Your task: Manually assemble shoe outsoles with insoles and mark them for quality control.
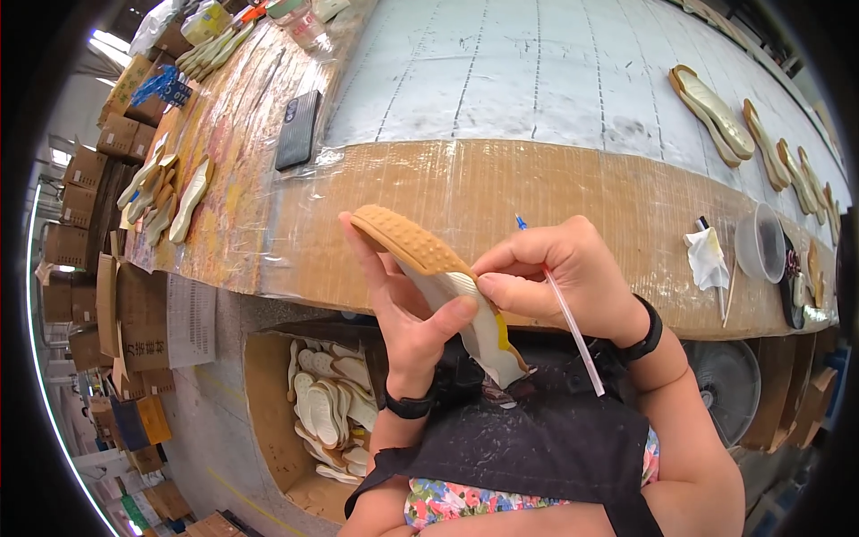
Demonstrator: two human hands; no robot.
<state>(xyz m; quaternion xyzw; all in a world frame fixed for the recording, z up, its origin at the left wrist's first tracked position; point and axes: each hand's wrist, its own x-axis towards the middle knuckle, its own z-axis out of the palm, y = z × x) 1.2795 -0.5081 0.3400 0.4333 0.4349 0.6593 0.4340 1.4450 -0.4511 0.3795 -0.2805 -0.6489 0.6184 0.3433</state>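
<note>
My left hand (407, 327) grips a shoe sole (474, 331), thumb on its pale side and fingers behind it. The sole is tilted up over the table's near edge; its upper end is tan with raised studs, the rest white with a yellow patch. My right hand (559, 277) is closed, thumb and forefinger pinched at the sole's edge near the tan part. Through the same hand runs a slim pen (575, 333) with a clear barrel and a blue end. Whatever else the pinch holds is hidden.
Cardboard (394, 192) covers the near table strip. A black phone (298, 131) lies at left, near loose soles (191, 199). More soles (713, 116), a plastic tub (759, 243) and a white tissue (707, 258) are at right. Below stands a carton (268, 412) of soles.
</note>
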